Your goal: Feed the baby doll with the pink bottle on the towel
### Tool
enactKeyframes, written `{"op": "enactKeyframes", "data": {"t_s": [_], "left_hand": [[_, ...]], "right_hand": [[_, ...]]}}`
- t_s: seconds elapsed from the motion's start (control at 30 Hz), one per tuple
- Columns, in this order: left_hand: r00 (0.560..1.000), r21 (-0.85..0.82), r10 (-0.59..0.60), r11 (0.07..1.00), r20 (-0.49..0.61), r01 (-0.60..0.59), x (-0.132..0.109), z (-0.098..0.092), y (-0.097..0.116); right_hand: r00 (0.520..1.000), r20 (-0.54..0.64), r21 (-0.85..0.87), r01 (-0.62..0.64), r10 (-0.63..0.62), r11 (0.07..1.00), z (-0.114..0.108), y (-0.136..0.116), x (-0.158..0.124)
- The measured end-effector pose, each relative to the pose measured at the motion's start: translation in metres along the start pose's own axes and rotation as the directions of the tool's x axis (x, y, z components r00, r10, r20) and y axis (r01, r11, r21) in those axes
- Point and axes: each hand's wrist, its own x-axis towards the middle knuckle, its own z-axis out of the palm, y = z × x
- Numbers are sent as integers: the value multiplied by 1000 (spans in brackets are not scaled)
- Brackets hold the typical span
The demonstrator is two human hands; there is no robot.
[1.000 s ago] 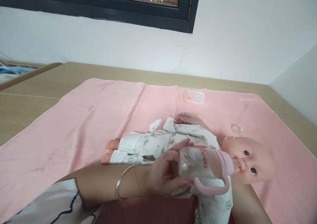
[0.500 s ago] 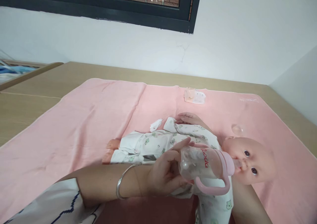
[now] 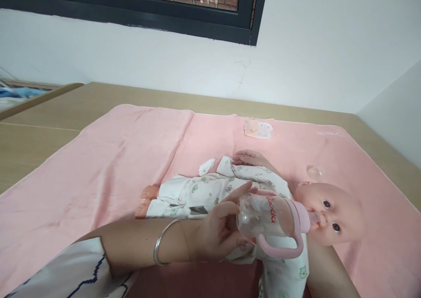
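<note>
A clear baby bottle (image 3: pixel 263 217) with a pink collar and pink handles lies tilted, its teat at the mouth of a baby doll (image 3: pixel 332 214). My left hand (image 3: pixel 226 227) is closed around the bottle's base end. The doll lies on its back in a white printed outfit (image 3: pixel 210 190), feet to the left. My right arm passes beneath the doll's neck and shoulders. Beyond the doll's far sleeve rests my right hand (image 3: pixel 251 157), fingers stretched out and touching the sleeve edge.
A pink blanket (image 3: pixel 148 140) covers most of the wooden surface (image 3: pixel 82 109). On it lie a small white cloth piece (image 3: pixel 207 166), a clear dome-shaped cap (image 3: pixel 315 172) and a printed packet (image 3: pixel 258 128). A white wall (image 3: pixel 312 61) and dark window frame (image 3: pixel 251 34) stand behind.
The bottle, doll and both hands hold nearly the same positions; only a very slight leftward shift of bottle and doll head shows.
</note>
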Motion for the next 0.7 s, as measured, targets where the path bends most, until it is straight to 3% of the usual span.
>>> {"op": "enactKeyframes", "data": {"t_s": [0.2,0.47,0.7], "left_hand": [[998,47,-31,998,58,29,2,-2,2],[998,45,7,999,55,-10,1,-1,-1],[999,71,14,997,30,-16,4,0,0]], "right_hand": [[1000,15,5,23,-23,1000,1,-2,-1],[995,99,13,-6,5,1000,2,-14,-2],[1000,14,-23,-25,25,999,-3,3,-5]]}}
